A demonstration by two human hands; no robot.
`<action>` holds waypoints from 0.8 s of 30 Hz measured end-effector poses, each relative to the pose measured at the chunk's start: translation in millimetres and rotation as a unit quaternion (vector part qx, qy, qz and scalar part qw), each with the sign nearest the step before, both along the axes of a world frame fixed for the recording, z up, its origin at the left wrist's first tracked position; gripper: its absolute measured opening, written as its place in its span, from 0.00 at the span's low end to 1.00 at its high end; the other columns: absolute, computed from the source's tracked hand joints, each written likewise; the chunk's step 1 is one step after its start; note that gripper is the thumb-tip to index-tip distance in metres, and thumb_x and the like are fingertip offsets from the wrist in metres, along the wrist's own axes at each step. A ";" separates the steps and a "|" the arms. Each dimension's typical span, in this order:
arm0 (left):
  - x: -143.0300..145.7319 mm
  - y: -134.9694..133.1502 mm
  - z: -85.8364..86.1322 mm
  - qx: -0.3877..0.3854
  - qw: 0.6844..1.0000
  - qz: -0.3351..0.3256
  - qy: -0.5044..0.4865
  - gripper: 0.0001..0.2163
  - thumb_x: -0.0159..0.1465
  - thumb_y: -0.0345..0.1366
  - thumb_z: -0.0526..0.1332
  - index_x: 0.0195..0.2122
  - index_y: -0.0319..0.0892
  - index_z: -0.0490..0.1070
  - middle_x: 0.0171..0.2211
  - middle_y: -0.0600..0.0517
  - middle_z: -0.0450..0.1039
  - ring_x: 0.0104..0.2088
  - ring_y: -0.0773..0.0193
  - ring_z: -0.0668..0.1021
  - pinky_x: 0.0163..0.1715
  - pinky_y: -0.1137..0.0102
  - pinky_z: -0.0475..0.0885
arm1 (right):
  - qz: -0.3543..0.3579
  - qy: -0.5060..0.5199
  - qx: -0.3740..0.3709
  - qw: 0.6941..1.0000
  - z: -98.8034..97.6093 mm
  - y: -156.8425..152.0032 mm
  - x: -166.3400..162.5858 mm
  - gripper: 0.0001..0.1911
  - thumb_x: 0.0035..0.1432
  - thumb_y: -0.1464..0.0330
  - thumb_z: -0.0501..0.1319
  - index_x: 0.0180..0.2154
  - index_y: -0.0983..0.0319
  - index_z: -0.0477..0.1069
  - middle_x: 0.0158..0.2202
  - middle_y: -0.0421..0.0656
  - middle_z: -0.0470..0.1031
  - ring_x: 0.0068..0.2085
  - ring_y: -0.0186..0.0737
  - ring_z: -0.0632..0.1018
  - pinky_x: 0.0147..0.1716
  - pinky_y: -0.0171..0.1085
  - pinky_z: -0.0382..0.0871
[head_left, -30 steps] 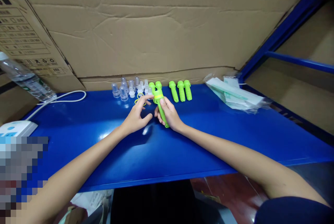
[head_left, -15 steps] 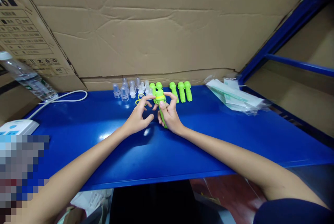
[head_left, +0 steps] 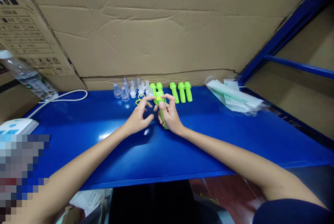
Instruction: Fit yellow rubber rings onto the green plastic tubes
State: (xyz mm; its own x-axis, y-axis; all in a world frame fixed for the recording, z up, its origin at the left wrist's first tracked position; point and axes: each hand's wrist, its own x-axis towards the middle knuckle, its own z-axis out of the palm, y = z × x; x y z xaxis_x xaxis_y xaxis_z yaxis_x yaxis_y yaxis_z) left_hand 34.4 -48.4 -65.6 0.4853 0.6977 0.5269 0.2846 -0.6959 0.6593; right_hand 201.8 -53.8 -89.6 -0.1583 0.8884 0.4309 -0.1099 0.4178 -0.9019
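My right hand (head_left: 169,114) is wrapped round a lime-green handle (head_left: 159,95) with a threaded top, held upright above the table. A yellow ring (head_left: 158,98) sits around it just below the thread, and my right index fingertip rests on this ring. From the other side my left hand (head_left: 141,114) touches the head of the handle with its index fingertip; its thumb and other fingers are apart and hold nothing. Loose yellow rings (head_left: 139,99) lie behind the left fingers, partly covered.
Several clear caps (head_left: 125,93) and small whitish nipple-like pieces (head_left: 133,93) stand at the back. More green handles (head_left: 182,92) lie along the cardboard wall (head_left: 161,43). Plastic-wrapped packets (head_left: 232,95) are at right; a water bottle (head_left: 33,81) and a power strip (head_left: 21,126) at left.
My right index fingertip has moved slightly inward over the yellow ring on the handle. My left hand has hardly moved.
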 end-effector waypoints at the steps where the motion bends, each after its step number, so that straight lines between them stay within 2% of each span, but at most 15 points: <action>1: 0.1 0.0 -0.1 0.009 1.000 -0.006 0.001 0.27 0.58 0.26 0.57 0.59 0.45 0.58 0.51 0.46 0.67 0.47 0.60 0.72 0.44 0.65 0.70 | 0.000 0.001 0.002 1.000 -0.2 0.4 -0.2 0.18 0.67 0.53 0.54 0.50 0.52 0.50 0.34 0.31 0.69 0.13 0.22 0.65 0.07 0.24 0.56; 4: 0.7 -0.3 -0.7 0.026 1.000 -0.016 0.004 0.27 0.58 0.24 0.57 0.59 0.46 0.59 0.55 0.45 0.64 0.47 0.61 0.72 0.44 0.65 0.71 | 0.008 0.007 -0.001 1.000 -0.4 0.5 -0.4 0.18 0.67 0.53 0.54 0.50 0.52 0.50 0.32 0.30 0.68 0.12 0.22 0.65 0.06 0.23 0.56; 12: 1.0 1.0 -2.2 0.036 0.999 -0.001 0.007 0.25 0.58 0.23 0.56 0.56 0.45 0.60 0.51 0.46 0.65 0.45 0.62 0.71 0.43 0.66 0.71 | 0.020 -0.010 -0.021 1.000 1.6 -0.9 -0.3 0.18 0.67 0.52 0.54 0.49 0.52 0.50 0.29 0.29 0.68 0.12 0.24 0.65 0.06 0.25 0.57; 16: 1.1 1.8 -3.3 0.031 0.999 -0.006 0.010 0.24 0.59 0.24 0.56 0.57 0.45 0.58 0.50 0.46 0.64 0.46 0.61 0.72 0.44 0.66 0.72 | 0.009 -0.022 -0.022 0.999 2.5 -0.8 -0.6 0.21 0.66 0.52 0.56 0.51 0.52 0.49 0.32 0.32 0.70 0.12 0.24 0.65 0.06 0.25 0.57; 20: 1.2 2.1 -8.0 0.037 0.999 -0.025 0.021 0.28 0.59 0.23 0.56 0.60 0.45 0.53 0.51 0.45 0.65 0.49 0.60 0.73 0.50 0.62 0.72 | -0.008 -0.042 -0.048 0.998 2.3 -0.4 -1.2 0.28 0.62 0.55 0.62 0.53 0.53 0.46 0.33 0.33 0.71 0.12 0.25 0.66 0.06 0.27 0.59; 24: 0.7 3.1 -10.2 0.038 0.998 -0.033 0.025 0.29 0.59 0.23 0.56 0.62 0.44 0.52 0.50 0.45 0.67 0.49 0.60 0.74 0.53 0.61 0.71 | -0.009 -0.042 -0.057 0.997 1.5 1.0 -1.2 0.27 0.60 0.55 0.62 0.50 0.53 0.47 0.30 0.32 0.71 0.11 0.26 0.66 0.06 0.27 0.58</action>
